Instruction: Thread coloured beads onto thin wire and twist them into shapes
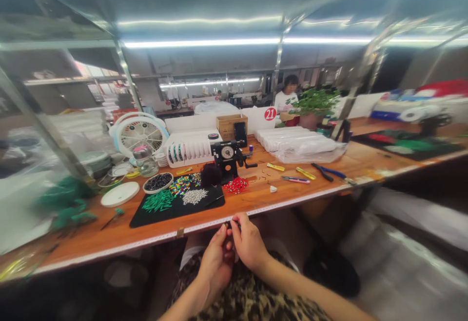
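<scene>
Just in front of the table's near edge, above my lap, my left hand (219,257) and my right hand (249,242) meet at the fingertips. Both are closed in a pinch around a small dark piece (229,224), too small and covered to name. Beyond them on the table lies a black mat (146,218) bearing green tube-like pieces (159,201), silvery beads (194,196) and mixed coloured beads (180,185). A pile of red pieces (237,185) sits right of the mat, below a black hand-cranked machine with a dial (228,151).
Yellow-handled cutters (305,173), blue-handled pliers (333,171) and pink-handled tweezers or pliers (295,179) lie to the right. A white fan (141,135), glass jar (146,162), white lid (120,194) and dish of black beads (158,182) stand left. Plastic-wrapped rolls (298,143) lie behind. A person (288,99) sits beyond.
</scene>
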A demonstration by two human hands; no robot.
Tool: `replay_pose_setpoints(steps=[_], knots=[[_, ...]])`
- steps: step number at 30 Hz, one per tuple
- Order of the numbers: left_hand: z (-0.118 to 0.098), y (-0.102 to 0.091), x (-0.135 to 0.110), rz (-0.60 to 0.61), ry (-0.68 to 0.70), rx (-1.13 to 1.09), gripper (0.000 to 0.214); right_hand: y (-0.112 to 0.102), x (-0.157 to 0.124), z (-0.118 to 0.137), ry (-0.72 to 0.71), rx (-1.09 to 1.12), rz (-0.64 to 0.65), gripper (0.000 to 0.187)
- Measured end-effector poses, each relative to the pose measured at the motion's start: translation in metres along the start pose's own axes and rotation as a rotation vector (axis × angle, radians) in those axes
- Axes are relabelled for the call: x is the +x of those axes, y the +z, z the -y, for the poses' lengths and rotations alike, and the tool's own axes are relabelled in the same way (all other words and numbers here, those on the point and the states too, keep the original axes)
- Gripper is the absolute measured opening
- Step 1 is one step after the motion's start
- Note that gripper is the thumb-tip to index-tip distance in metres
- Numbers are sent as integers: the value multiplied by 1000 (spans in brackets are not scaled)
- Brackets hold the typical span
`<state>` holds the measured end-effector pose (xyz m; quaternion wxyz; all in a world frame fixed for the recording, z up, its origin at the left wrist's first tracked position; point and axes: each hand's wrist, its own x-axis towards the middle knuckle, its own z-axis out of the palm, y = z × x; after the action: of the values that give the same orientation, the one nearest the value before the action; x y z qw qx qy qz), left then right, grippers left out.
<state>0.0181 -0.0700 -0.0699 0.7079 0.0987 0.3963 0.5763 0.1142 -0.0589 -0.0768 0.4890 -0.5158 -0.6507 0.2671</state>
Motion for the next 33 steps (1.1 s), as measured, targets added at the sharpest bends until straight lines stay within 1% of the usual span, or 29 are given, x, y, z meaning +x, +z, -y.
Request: replay_pose_setpoints(steps=[13,33], knots=[[1,-4,6,-2,-30,-14,10,1,0,0,2,27,-17,13],[0,1,-1,-35,-46,-25,12,1,-3,-4,-35,21,-47,15]])
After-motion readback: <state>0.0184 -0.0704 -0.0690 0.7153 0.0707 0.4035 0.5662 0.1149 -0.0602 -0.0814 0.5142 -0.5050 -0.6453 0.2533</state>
